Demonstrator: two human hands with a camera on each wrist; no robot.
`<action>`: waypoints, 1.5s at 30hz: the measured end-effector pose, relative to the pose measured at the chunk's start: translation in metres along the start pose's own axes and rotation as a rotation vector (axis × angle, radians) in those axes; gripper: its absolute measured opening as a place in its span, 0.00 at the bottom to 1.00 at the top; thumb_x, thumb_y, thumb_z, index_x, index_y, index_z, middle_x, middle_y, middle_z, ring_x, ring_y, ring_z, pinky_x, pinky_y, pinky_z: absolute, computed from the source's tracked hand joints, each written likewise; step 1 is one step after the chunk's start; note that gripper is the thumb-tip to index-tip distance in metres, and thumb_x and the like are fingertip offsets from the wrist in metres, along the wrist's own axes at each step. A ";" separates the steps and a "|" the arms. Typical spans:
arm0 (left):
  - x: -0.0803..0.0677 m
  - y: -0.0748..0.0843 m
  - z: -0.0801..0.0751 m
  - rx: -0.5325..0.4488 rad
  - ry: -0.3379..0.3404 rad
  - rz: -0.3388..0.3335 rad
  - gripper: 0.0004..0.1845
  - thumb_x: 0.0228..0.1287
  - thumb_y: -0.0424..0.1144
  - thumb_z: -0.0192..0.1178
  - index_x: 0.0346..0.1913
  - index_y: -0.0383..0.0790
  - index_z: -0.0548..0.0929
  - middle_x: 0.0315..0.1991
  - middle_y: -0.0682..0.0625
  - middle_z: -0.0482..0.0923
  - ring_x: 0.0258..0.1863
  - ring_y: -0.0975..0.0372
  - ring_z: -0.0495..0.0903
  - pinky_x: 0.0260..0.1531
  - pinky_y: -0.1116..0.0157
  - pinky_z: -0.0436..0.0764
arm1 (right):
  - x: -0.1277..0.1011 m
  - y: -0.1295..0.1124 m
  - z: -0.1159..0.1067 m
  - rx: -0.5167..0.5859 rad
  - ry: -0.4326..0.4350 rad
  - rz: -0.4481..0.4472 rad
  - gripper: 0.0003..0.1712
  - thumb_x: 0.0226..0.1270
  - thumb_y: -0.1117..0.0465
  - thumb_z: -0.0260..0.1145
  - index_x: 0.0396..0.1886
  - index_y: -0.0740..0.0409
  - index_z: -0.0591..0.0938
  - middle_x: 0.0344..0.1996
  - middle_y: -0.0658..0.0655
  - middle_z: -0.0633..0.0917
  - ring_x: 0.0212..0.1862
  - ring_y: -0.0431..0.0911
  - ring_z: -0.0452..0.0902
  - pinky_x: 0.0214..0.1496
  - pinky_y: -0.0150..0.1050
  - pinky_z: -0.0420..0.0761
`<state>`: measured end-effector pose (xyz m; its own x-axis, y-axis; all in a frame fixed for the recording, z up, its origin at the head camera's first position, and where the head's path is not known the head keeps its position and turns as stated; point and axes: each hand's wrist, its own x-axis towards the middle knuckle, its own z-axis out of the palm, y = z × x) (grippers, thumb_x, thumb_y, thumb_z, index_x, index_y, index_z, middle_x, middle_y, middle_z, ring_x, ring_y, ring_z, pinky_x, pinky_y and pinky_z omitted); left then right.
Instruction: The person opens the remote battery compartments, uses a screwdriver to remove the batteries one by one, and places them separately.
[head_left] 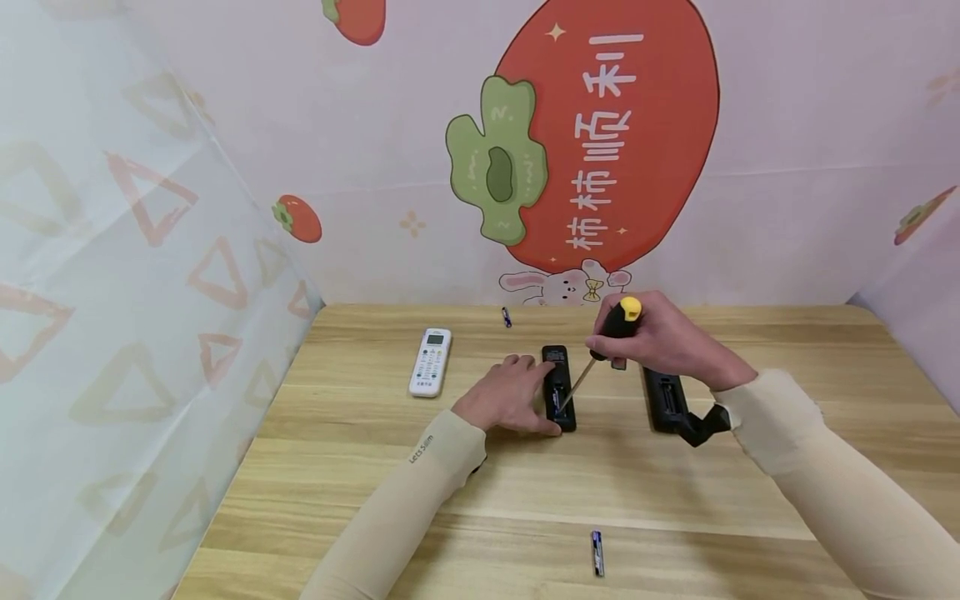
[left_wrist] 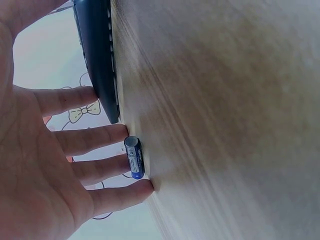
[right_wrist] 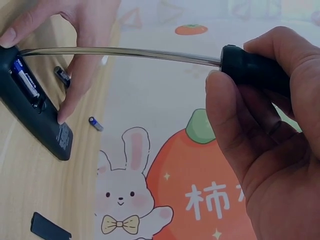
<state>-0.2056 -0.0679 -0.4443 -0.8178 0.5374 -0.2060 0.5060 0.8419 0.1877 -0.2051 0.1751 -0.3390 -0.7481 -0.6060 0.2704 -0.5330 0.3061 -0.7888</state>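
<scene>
A black remote control [head_left: 555, 353] lies back side up on the table, its battery compartment uncovered, with a blue-and-silver battery [right_wrist: 26, 80] inside. My left hand [head_left: 513, 393] rests beside it, the thumb at the near end and the index finger at the far part. The fingers look straight and spread in the left wrist view. Under that palm lies another battery [left_wrist: 134, 157]. My right hand [head_left: 663, 337] grips the black-and-yellow handle of a screwdriver [head_left: 618, 327] above the table. Its metal shaft slants down to the compartment's near end.
A white remote control [head_left: 430, 364] lies to the left. Another black remote [head_left: 663, 396] is partly hidden below the right forearm. One battery [head_left: 506, 317] lies by the back wall, one [head_left: 597, 553] near the front. A small black cover [right_wrist: 50, 227] rests on the table [head_left: 337, 483].
</scene>
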 end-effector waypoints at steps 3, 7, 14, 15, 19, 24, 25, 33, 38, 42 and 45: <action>0.000 0.000 0.000 -0.004 0.003 0.002 0.55 0.50 0.71 0.69 0.78 0.48 0.65 0.72 0.42 0.68 0.70 0.48 0.66 0.67 0.49 0.69 | 0.000 0.001 0.000 0.010 0.000 0.001 0.08 0.65 0.68 0.73 0.31 0.52 0.82 0.26 0.52 0.83 0.21 0.53 0.81 0.30 0.42 0.83; -0.001 0.001 -0.001 -0.006 0.006 0.004 0.55 0.50 0.71 0.70 0.78 0.48 0.65 0.72 0.41 0.68 0.70 0.47 0.66 0.66 0.49 0.69 | 0.000 0.002 -0.001 0.018 0.002 0.004 0.09 0.64 0.69 0.73 0.31 0.54 0.82 0.27 0.53 0.83 0.21 0.51 0.81 0.30 0.44 0.83; 0.000 0.000 0.000 -0.010 0.003 -0.001 0.55 0.50 0.71 0.70 0.78 0.48 0.65 0.72 0.41 0.67 0.71 0.47 0.66 0.67 0.48 0.68 | -0.002 0.004 -0.002 0.031 0.009 0.031 0.08 0.65 0.68 0.73 0.32 0.56 0.81 0.26 0.55 0.83 0.21 0.49 0.82 0.31 0.44 0.84; 0.000 0.000 0.000 -0.010 0.003 -0.002 0.55 0.50 0.71 0.70 0.78 0.48 0.65 0.72 0.41 0.67 0.71 0.47 0.66 0.67 0.48 0.68 | -0.002 0.004 -0.002 0.035 0.010 0.032 0.08 0.65 0.68 0.73 0.32 0.56 0.81 0.27 0.55 0.83 0.21 0.50 0.82 0.31 0.43 0.85; -0.001 0.000 0.000 -0.010 0.004 -0.003 0.55 0.50 0.71 0.70 0.78 0.48 0.65 0.72 0.41 0.67 0.71 0.47 0.66 0.67 0.48 0.68 | -0.003 0.005 -0.003 0.040 0.018 0.035 0.07 0.65 0.68 0.73 0.32 0.56 0.81 0.28 0.55 0.83 0.21 0.50 0.82 0.31 0.43 0.85; -0.001 0.000 0.000 -0.009 -0.001 -0.003 0.55 0.50 0.71 0.69 0.78 0.48 0.64 0.72 0.41 0.67 0.71 0.47 0.65 0.68 0.49 0.68 | -0.004 0.006 -0.003 0.039 0.021 0.037 0.07 0.65 0.69 0.73 0.33 0.56 0.81 0.28 0.55 0.84 0.22 0.50 0.82 0.32 0.43 0.85; -0.001 0.000 0.000 -0.010 -0.002 -0.005 0.55 0.50 0.71 0.69 0.78 0.49 0.64 0.72 0.42 0.66 0.71 0.47 0.65 0.68 0.49 0.67 | -0.004 0.006 -0.003 0.039 0.022 0.038 0.07 0.65 0.69 0.73 0.33 0.56 0.81 0.28 0.55 0.84 0.22 0.50 0.83 0.32 0.43 0.85; -0.001 0.000 0.000 -0.018 -0.011 -0.007 0.55 0.51 0.71 0.69 0.78 0.49 0.64 0.73 0.42 0.66 0.72 0.48 0.64 0.69 0.48 0.66 | -0.004 0.005 -0.003 0.051 0.029 0.038 0.07 0.65 0.69 0.72 0.34 0.58 0.81 0.27 0.55 0.84 0.22 0.50 0.83 0.31 0.43 0.86; -0.001 0.000 0.001 -0.018 -0.013 -0.008 0.55 0.51 0.71 0.69 0.78 0.49 0.63 0.73 0.42 0.66 0.72 0.47 0.64 0.69 0.48 0.66 | -0.005 0.005 -0.003 0.051 0.023 0.039 0.07 0.65 0.67 0.73 0.33 0.58 0.81 0.27 0.55 0.84 0.22 0.50 0.82 0.32 0.43 0.85; -0.001 0.000 0.001 -0.019 -0.013 -0.011 0.55 0.51 0.70 0.69 0.78 0.49 0.63 0.73 0.42 0.66 0.72 0.47 0.64 0.69 0.48 0.66 | -0.006 0.005 -0.002 0.042 0.032 0.047 0.07 0.65 0.68 0.73 0.33 0.58 0.81 0.27 0.55 0.84 0.23 0.50 0.82 0.32 0.42 0.85; -0.001 0.000 0.000 -0.019 -0.015 -0.012 0.55 0.51 0.71 0.69 0.79 0.49 0.63 0.73 0.42 0.66 0.72 0.47 0.64 0.69 0.48 0.66 | -0.006 0.006 -0.002 0.040 0.035 0.058 0.07 0.65 0.67 0.73 0.33 0.58 0.81 0.28 0.56 0.83 0.23 0.50 0.83 0.31 0.43 0.85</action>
<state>-0.2047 -0.0682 -0.4445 -0.8198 0.5277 -0.2225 0.4903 0.8475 0.2032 -0.2041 0.1822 -0.3441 -0.7912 -0.5615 0.2424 -0.4728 0.3100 -0.8249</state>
